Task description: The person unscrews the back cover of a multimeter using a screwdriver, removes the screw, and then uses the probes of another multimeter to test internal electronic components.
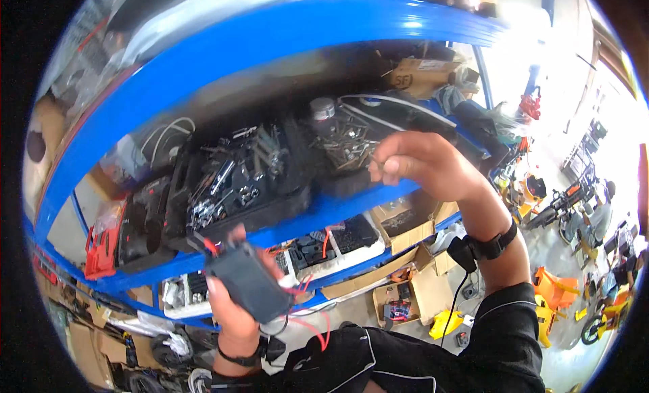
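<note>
My left hand (233, 305) is closed around a black rectangular box (251, 282) with red and black wires (318, 329) hanging from its right side. A red-tipped piece shows at the box's upper left corner. My right hand (422, 164) is raised over the shelf with thumb and fingers pinched together. Whatever small thing may be between its fingertips is too small to make out. Just left of those fingertips lies a heap of loose metal hardware (345, 144), beside a clear jar with a grey lid (322, 109). An open black tool case (253, 220) full of metal sockets and wrenches lies further left.
A blue shelf beam (270, 38) arches above the tools. A red case (105, 241) stands at the shelf's left end. Below are white bins (355, 237) and cardboard boxes (405, 291). At the right, a person sits near a motorbike (561, 203) and orange-yellow parts (554, 288).
</note>
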Demonstrator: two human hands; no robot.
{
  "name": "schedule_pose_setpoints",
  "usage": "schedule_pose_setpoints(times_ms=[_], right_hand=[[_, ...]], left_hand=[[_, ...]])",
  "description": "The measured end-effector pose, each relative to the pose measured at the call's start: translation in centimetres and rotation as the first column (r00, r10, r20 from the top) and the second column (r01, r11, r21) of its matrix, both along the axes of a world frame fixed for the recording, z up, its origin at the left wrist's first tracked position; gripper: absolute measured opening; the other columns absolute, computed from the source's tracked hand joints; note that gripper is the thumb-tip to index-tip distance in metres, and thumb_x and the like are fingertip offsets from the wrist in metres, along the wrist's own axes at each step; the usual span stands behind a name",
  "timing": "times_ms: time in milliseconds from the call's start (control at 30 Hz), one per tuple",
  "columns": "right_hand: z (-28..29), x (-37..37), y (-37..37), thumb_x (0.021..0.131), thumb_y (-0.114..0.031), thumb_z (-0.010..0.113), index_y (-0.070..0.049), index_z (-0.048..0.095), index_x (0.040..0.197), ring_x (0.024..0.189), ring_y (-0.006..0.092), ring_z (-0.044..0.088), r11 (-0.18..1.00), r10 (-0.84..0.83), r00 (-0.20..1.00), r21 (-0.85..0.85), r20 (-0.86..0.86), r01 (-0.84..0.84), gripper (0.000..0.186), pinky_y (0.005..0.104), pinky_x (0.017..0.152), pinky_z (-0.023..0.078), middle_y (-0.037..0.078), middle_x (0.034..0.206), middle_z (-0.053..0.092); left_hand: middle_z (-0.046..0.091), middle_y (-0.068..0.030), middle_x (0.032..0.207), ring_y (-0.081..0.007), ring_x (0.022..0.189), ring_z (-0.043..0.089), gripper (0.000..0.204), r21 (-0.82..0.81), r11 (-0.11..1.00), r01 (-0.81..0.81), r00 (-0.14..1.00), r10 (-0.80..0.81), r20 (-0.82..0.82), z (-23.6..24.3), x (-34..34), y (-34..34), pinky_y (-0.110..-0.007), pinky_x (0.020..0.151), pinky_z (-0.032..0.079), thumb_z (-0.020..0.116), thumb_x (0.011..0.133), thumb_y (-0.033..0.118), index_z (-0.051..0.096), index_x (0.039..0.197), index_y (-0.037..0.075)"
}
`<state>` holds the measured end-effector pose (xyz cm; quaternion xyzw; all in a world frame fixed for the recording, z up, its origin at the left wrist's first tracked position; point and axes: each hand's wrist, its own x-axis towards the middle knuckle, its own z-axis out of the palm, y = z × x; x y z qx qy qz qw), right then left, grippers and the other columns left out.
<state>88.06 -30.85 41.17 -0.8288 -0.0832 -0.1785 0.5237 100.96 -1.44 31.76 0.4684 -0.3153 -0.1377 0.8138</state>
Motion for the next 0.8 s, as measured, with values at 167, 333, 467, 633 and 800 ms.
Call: schedule_pose_setpoints(times_ms=[167, 333, 467, 633, 800], right_hand=[[-0.3, 0.4, 4.3, 0.099, -0.013, 0.057, 0.002, 0.061, 0.106, 0.087, 0.0122, 0.062, 0.994, 0.011, 1.0, -0.111, -0.02, -0.013, 0.018, 0.0292, 0.077, 0.051, 0.007, 0.093, 0.067], [-0.1, -1.1, 11.0, 0.081, -0.002, 0.069, -0.003, 0.065, 0.098, 0.073, 0.0283, 0.063, 0.87, -0.029, 0.96, -0.465, 0.278, 0.162, 0.018, 0.0355, 0.063, 0.05, 0.012, 0.084, 0.063], [-0.5, -1.1, 13.2, 0.077, -0.002, 0.072, -0.002, 0.065, 0.098, 0.076, 0.0303, 0.065, 0.786, 0.028, 0.95, -0.594, 0.31, 0.171, 0.022, 0.0381, 0.066, 0.053, 0.013, 0.084, 0.063], [-1.4, -0.5, 13.9, 0.074, -0.001, 0.074, -0.001, 0.065, 0.098, 0.075, 0.0315, 0.065, 0.777, 0.028, 0.958, -0.609, 0.286, 0.159, 0.025, 0.039, 0.066, 0.053, 0.014, 0.083, 0.063], [-1.8, -0.2, 14.3, 0.075, 0.0, 0.073, -0.001, 0.065, 0.097, 0.07, 0.0311, 0.064, 0.792, 0.01, 0.948, -0.582, 0.317, 0.186, 0.024, 0.0381, 0.062, 0.052, 0.014, 0.081, 0.062]], left_hand=[[0.065, -0.0106, 0.098, -0.0179, 0.081, 0.063, 0.067, -0.33, 0.943, 0.048, 0.981, -0.107, -0.162, 4.2, 1.1, -3.3, -0.028, 0.068, 0.055, 0.041, 0.097, 0.057, 0.046, 0.139, 0.005], [0.065, -0.0092, 0.099, -0.0214, 0.082, 0.063, 0.071, -0.322, 0.94, 0.11, 0.976, -0.163, -0.142, 4.0, 0.7, -3.0, -0.033, 0.072, 0.052, 0.035, 0.097, 0.061, 0.043, 0.141, 0.006], [0.064, -0.0125, 0.105, -0.0237, 0.09, 0.063, 0.07, -0.355, 0.926, 0.126, 0.986, -0.157, -0.058, 2.7, 0.8, -2.4, -0.036, 0.079, 0.052, 0.031, 0.099, 0.059, 0.039, 0.144, 0.006], [0.062, -0.0136, 0.113, -0.023, 0.096, 0.063, 0.067, -0.323, 0.935, 0.148, 0.989, -0.147, 0.025, 2.1, 0.9, -1.6, -0.037, 0.084, 0.052, 0.029, 0.101, 0.056, 0.039, 0.144, 0.005], [0.063, -0.0139, 0.111, -0.023, 0.094, 0.063, 0.068, -0.255, 0.966, 0.053, 0.999, -0.053, 0.009, 2.8, 0.2, -1.4, -0.037, 0.083, 0.052, 0.029, 0.101, 0.056, 0.04, 0.143, 0.003]])
